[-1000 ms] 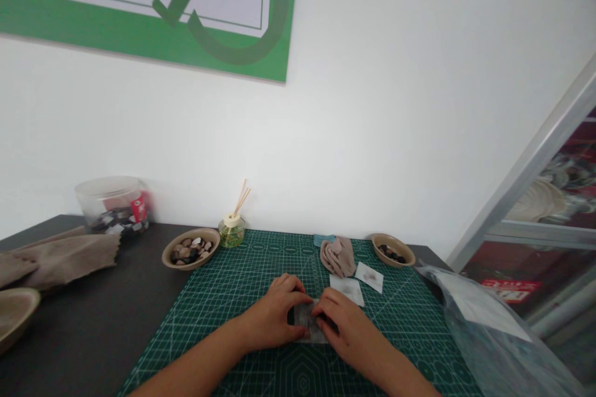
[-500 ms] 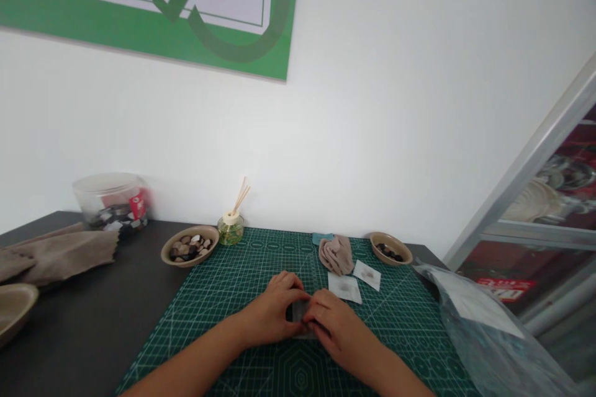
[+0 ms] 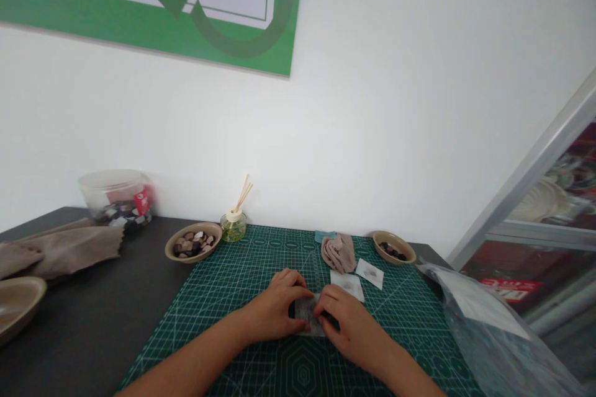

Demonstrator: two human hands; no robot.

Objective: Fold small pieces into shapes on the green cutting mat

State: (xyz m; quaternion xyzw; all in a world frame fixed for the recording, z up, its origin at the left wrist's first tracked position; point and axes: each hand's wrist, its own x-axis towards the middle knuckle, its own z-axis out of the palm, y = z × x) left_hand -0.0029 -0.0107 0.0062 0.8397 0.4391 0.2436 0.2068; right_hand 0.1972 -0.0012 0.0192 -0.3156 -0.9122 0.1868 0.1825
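A small greyish, see-through square sheet (image 3: pixel 307 310) lies on the green cutting mat (image 3: pixel 233 298), between my hands. My left hand (image 3: pixel 277 307) curves around its left side, thumb and forefinger pressing on its near and far edges. Above its right part, my right hand (image 3: pixel 347 322) has its fingertips pinched together; what they grip, if anything, is hidden. Just beyond lie two white squares, a nearer one (image 3: pixel 347 285) and a farther one (image 3: pixel 370 273), each with a greyish smudge. A crumpled beige cloth (image 3: pixel 339 253) sits behind them, beside a small blue piece (image 3: pixel 325 236).
At the back left stand a bowl of stones (image 3: pixel 193 242), a reed diffuser (image 3: pixel 233 225) and a clear tub (image 3: pixel 114 198). A brown cloth (image 3: pixel 69 254) and another bowl (image 3: pixel 21 307) are far left. To the right are a bowl with dark pieces (image 3: pixel 393 248) and a plastic bag (image 3: pixel 493 322).
My right hand has shifted slightly right, away from my left fingertips, so more of the grey square shows. My left hand keeps its hold. The whole view has shifted slightly.
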